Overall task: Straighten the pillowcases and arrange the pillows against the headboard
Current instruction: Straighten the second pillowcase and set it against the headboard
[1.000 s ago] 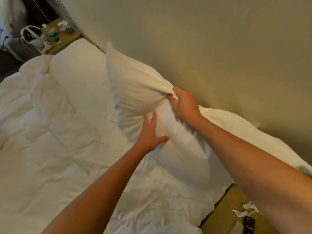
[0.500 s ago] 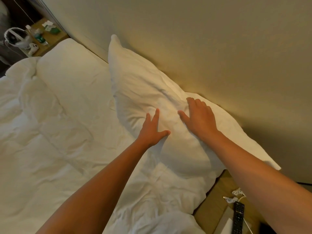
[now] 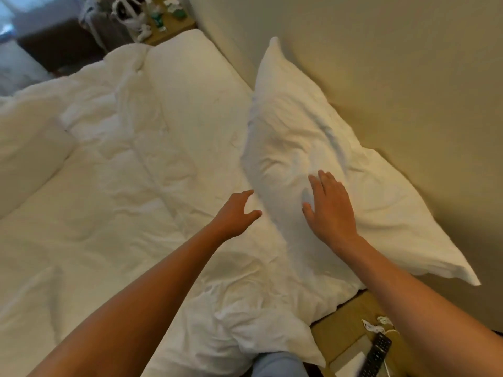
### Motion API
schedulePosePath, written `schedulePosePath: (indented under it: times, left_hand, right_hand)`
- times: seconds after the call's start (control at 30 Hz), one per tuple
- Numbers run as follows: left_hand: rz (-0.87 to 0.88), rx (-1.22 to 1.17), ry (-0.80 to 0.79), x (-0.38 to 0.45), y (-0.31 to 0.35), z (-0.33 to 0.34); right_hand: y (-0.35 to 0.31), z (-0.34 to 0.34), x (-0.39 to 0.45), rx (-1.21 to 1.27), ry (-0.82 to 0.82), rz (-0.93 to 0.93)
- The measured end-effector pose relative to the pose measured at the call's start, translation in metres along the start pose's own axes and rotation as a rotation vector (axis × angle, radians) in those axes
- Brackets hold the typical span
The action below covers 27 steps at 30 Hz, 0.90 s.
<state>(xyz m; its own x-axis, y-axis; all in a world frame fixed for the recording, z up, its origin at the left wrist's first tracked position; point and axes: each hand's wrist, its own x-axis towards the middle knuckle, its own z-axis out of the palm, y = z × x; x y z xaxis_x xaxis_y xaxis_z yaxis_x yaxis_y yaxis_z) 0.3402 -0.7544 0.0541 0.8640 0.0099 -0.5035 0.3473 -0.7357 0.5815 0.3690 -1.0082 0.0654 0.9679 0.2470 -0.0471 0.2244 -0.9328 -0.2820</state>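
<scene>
Smoothing a pillow at the headboard

The plump white cotton pillow (image 3: 313,148) leans on the beige padded headboard (image 3: 394,77), right of centre; right hand (image 3: 330,206) flat on it, left hand (image 3: 235,212) relaxed, holding nothing; its overhanging lower-right corner could slide off; no writing is readable.

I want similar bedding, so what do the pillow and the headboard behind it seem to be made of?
Pillow: white woven fabric, probably cotton, matte; it creases finely and dents softly, so the filling looks loose. Headboard: smooth beige surface with a faint sheen and no seams in view, perhaps leatherette or painted panel; the picture leaves it open.
</scene>
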Motion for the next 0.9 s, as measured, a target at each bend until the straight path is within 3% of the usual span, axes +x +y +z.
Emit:
schedulePosePath:
  times: [0.17,0.37,0.67,0.9]
  left_hand:
    - [-0.227,-0.040,0.143,-0.091,-0.121,-0.064]
    - [-0.474,-0.148,0.302,-0.239,-0.287,-0.112]
    - [-0.798,-0.379,0.470,-0.452,-0.524,-0.116]
    - [-0.971,-0.496,0.561,-0.538,-0.669,-0.113]
  right_hand:
    - [-0.103,0.038,-0.015,-0.048,-0.159,-0.156]
    - [-0.272,0.100,-0.065,-0.066,-0.336,-0.406]
    - [-0.536,0.217,-0.184,-0.096,-0.594,-0.671]
    - [-0.692,0.301,-0.241,-0.171,-0.692,-0.819]
